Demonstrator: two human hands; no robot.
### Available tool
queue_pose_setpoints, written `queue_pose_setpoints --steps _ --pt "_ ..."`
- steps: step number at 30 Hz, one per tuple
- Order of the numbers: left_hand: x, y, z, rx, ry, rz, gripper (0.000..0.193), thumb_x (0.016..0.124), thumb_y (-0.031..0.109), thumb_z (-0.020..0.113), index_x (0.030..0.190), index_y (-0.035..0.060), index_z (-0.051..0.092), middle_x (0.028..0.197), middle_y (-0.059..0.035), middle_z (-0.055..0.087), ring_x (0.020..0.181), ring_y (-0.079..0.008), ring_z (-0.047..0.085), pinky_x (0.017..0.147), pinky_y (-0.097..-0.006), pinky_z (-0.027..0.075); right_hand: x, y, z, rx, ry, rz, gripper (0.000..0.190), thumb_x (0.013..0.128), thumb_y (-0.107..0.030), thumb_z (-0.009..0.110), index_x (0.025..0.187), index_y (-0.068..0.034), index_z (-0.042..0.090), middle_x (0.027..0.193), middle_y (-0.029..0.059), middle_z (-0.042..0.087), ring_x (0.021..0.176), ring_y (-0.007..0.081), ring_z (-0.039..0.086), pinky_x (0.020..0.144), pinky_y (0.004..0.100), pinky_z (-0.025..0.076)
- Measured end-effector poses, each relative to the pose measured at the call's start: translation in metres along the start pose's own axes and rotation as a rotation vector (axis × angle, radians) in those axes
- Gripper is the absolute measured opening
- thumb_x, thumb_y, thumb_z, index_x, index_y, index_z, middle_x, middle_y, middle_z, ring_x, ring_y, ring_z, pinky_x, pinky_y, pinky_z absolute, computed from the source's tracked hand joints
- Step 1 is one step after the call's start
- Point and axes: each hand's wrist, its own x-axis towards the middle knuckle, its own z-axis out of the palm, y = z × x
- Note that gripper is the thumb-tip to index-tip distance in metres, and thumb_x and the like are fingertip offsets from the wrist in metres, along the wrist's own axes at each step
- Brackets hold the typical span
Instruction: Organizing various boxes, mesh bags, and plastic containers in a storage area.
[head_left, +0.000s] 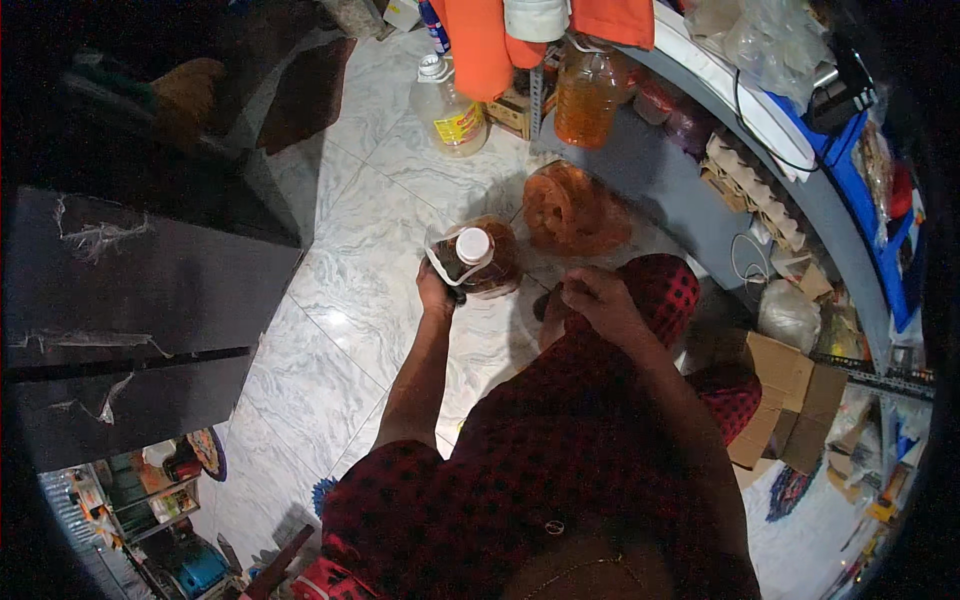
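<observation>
A clear plastic jug (502, 259) of brown liquid, with a white screw cap (475, 245) and a white carrying handle (436, 264), stands on the marbled tile floor (352, 300). My left hand (436, 289) grips its left side; something dark shows under the fingers, too shadowed to name. Resting by my raised right knee, my right hand (600, 300) has curled fingers, and I cannot see whether anything is inside them. Just beyond the jug, an orange-tinted plastic jug (566, 210) lies on its side, its moulded base partly towards me.
A pale jug with a yellow label (454, 124) and an orange-filled jug (589, 105) stand farther off, near hanging orange cloth (480, 45). Curved shelving (847, 247) runs along the right, above an open cardboard box (780, 397). A dark grey cabinet (142, 292) borders the left.
</observation>
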Motion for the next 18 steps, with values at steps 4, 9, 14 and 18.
queue_pose_setpoints --steps 4,9,14,18 --pt "0.038 -0.012 -0.011 0.109 -0.133 -0.061 0.037 0.087 0.026 0.038 0.116 0.0041 0.045 0.109 -0.0132 0.054 0.095 -0.0252 0.056 0.082 -0.0395 0.047 0.002 -0.006 0.005 0.170 -0.101 0.222 0.018 0.081 -0.011 0.054 0.094 0.001 0.055 0.082 0.0125 0.059 0.072 0.0179 0.060 0.064 0.0298 0.047" --pt "0.064 -0.054 -0.046 0.065 -0.166 -0.187 0.038 0.087 0.027 0.039 0.117 0.0045 0.044 0.112 -0.0130 0.052 0.098 -0.0259 0.053 0.084 -0.0405 0.044 0.015 -0.010 0.005 -0.126 -0.155 0.178 0.025 0.077 -0.007 0.059 0.101 -0.003 0.055 0.090 0.0093 0.056 0.083 0.0177 0.056 0.073 0.0285 0.045" --pt "0.052 -0.085 -0.056 -0.040 -0.138 -0.277 0.039 0.087 0.028 0.039 0.118 0.0048 0.043 0.114 -0.0129 0.050 0.100 -0.0265 0.051 0.086 -0.0415 0.041 0.029 -0.014 0.009 -0.077 -0.122 0.201 0.020 0.077 -0.008 0.056 0.096 -0.002 0.053 0.086 0.0121 0.053 0.076 0.0242 0.055 0.069 0.0328 0.044" --pt "0.027 -0.110 -0.055 -0.165 -0.070 -0.315 0.040 0.087 0.029 0.039 0.119 0.0051 0.043 0.116 -0.0128 0.048 0.102 -0.0271 0.049 0.088 -0.0423 0.039 0.033 -0.009 0.017 -0.039 -0.125 0.173 0.017 0.076 -0.010 0.056 0.092 -0.002 0.053 0.082 0.0148 0.050 0.071 0.0304 0.052 0.066 0.0374 0.043"
